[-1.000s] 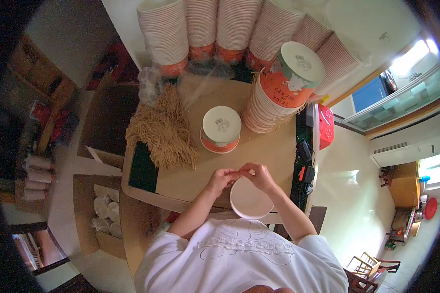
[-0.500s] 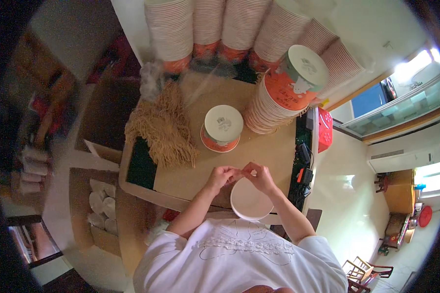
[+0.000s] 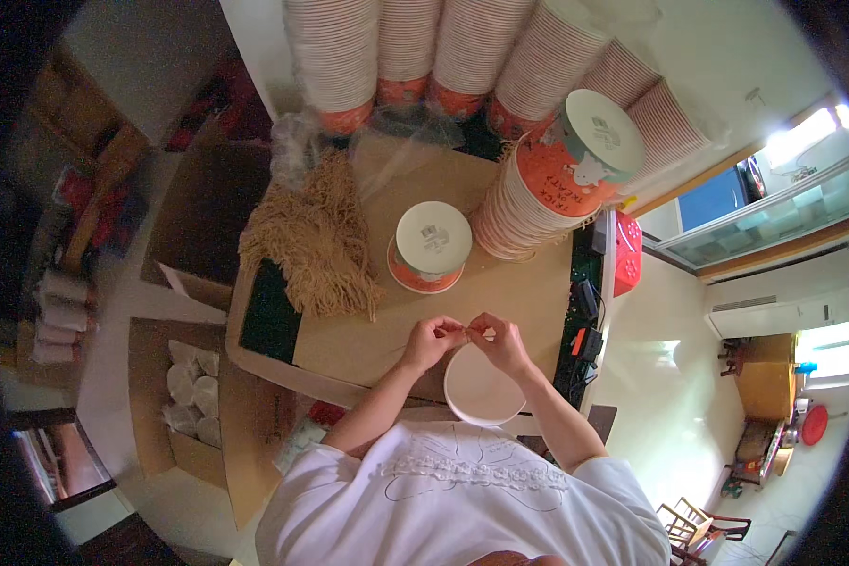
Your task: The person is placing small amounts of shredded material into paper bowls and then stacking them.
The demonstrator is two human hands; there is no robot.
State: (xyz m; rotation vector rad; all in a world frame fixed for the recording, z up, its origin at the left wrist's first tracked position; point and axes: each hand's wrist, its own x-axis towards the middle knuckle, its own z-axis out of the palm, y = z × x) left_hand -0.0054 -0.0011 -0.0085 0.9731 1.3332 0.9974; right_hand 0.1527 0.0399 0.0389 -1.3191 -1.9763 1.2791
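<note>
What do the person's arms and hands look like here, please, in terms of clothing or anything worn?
Both forearms are bare, and the left hand and right hand wear no gloves. Short white sleeves belong to a white top with a lace band and a faint line drawing. Rings or a watch cannot be made out.

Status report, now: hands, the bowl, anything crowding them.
Left hand and right hand pinched together above white bowl. Bowl at table edge. Straw pile and lidded cup apart.

A round white paper bowl (image 3: 484,389) sits open side up at the near edge of the table, at six o'clock from the upturned orange-and-white paper bowl (image 3: 431,247), its far rim touching both hands' fingertips.
</note>
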